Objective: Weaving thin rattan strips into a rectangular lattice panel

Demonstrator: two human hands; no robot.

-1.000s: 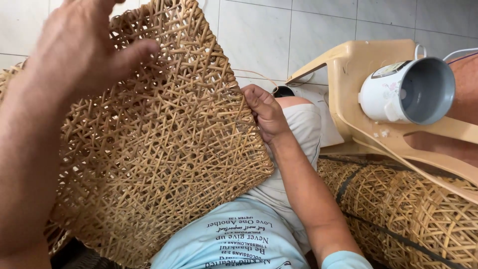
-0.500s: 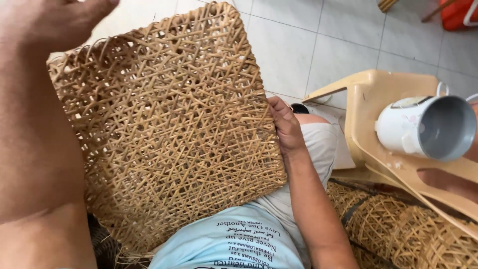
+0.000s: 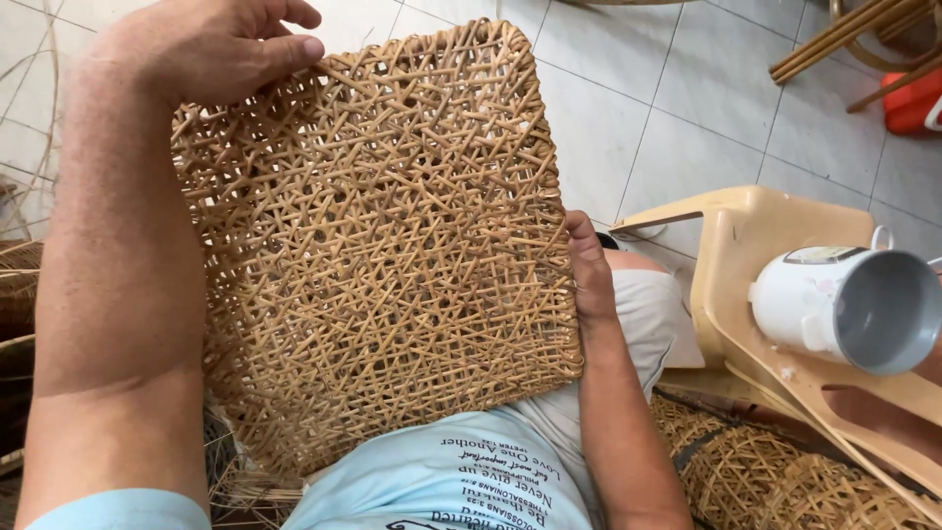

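From the head camera, a square woven rattan panel (image 3: 378, 245) fills the middle of the picture, propped on the person's lap and tilted so its open lattice faces up. Everything else sits around this panel.

At the panel's upper left corner, the left hand (image 3: 211, 44) pinches the rim: the thumb lies across the front of the weave and the fingers curl over the top edge behind it. The left forearm runs down along the panel's left side, covering that edge.

At the panel's right edge, about halfway down, the right hand (image 3: 589, 270) holds the rim. Its fingers are tucked behind the weave, so only the back of the hand and the thumb side show; it seems closed on the edge, though the grip itself is hidden.

Below the panel lies the person's light blue shirt (image 3: 461, 481), with pale shorts (image 3: 653, 314) just to the panel's right.

Further right of the panel stands a tan plastic chair (image 3: 746, 245), and on it a white mug (image 3: 844, 304) lies tipped, its grey inside facing right. Below the chair, to the panel's lower right, sits more woven rattan work (image 3: 775, 476).

Beyond the panel's top edge is a pale tiled floor (image 3: 687, 88). Loose rattan strands (image 3: 25, 147) trail to the panel's left.
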